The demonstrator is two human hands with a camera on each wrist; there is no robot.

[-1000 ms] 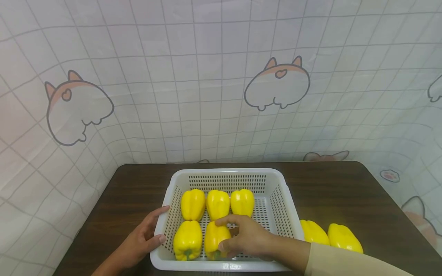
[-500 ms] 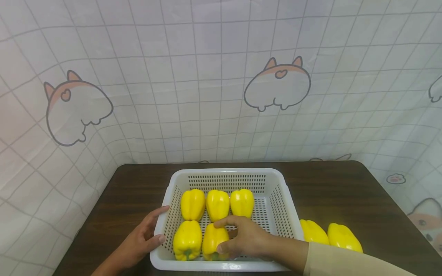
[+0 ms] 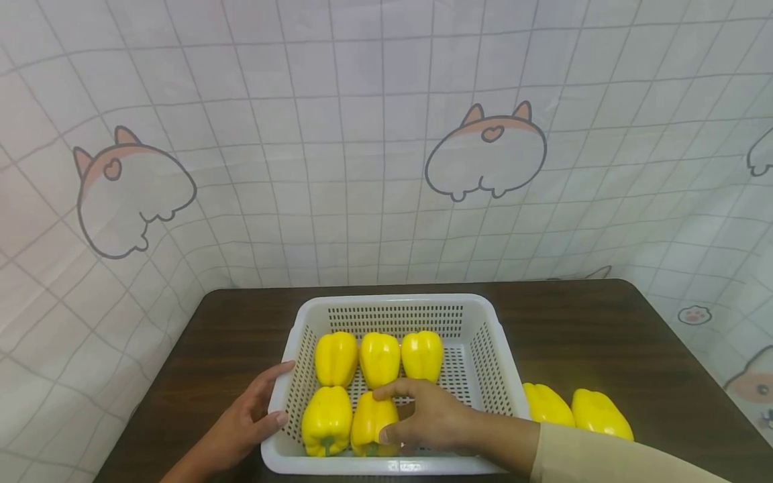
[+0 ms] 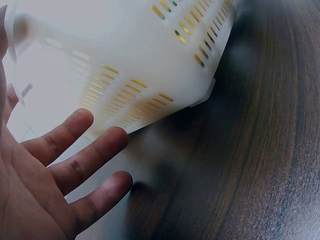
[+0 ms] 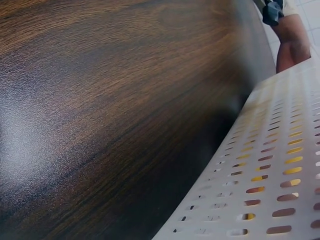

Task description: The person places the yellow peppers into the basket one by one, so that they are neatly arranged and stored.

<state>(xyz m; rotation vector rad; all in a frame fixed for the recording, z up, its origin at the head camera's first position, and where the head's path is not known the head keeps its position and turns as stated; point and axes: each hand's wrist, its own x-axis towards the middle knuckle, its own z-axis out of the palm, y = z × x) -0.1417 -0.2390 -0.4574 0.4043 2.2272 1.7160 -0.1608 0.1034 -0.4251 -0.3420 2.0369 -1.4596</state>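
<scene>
A white perforated plastic basket (image 3: 459,465) holds yellow bell peppers in two rows. My right hand (image 3: 431,416) reaches in over the near right side. Its thumb and index finger grip the second front-row bell pepper (image 3: 367,424), whose green stem end faces me. Left of that one lies another bell pepper (image 3: 327,421), and three more (image 3: 380,357) make up the back row. At the basket's left rim is my left hand (image 3: 244,419), thumb and index fingertip touching it. In the left wrist view, three fingers (image 4: 92,160) extend fairly straight beside the basket wall (image 4: 150,65).
Two yellow bell peppers (image 3: 600,414) lie on the dark wooden table (image 3: 568,329), right of the basket and partly behind my right sleeve (image 3: 592,456). A white grid-patterned cloth (image 3: 338,188) with cartoon animals hangs behind the table and at both sides.
My right hand has nudged the gripped bell pepper slightly left, closer to its front-row neighbour. My left hand keeps its place at the rim.
</scene>
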